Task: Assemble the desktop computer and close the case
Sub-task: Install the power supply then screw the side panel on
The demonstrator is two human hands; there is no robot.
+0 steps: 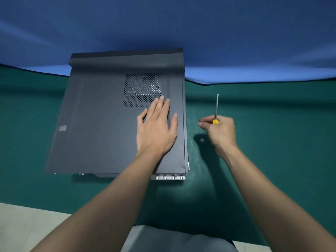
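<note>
A dark grey desktop computer case (98, 120) lies flat on the green table, its side panel on top with a perforated vent (142, 89) near the far right. My left hand (157, 127) rests flat on the panel just below the vent, fingers straight and spread. To the right of the case, above the table, my right hand (219, 130) grips a screwdriver (216, 110) by its yellow handle, the metal shaft pointing away from me. Silver rear brackets (168, 177) show under the case's near right edge.
The green table (272, 142) stretches right of the case and toward me. A blue cloth backdrop (181, 24) hangs behind the table. The table's near edge, pale floor (23, 228) and my grey trousers (163, 239) show at the bottom.
</note>
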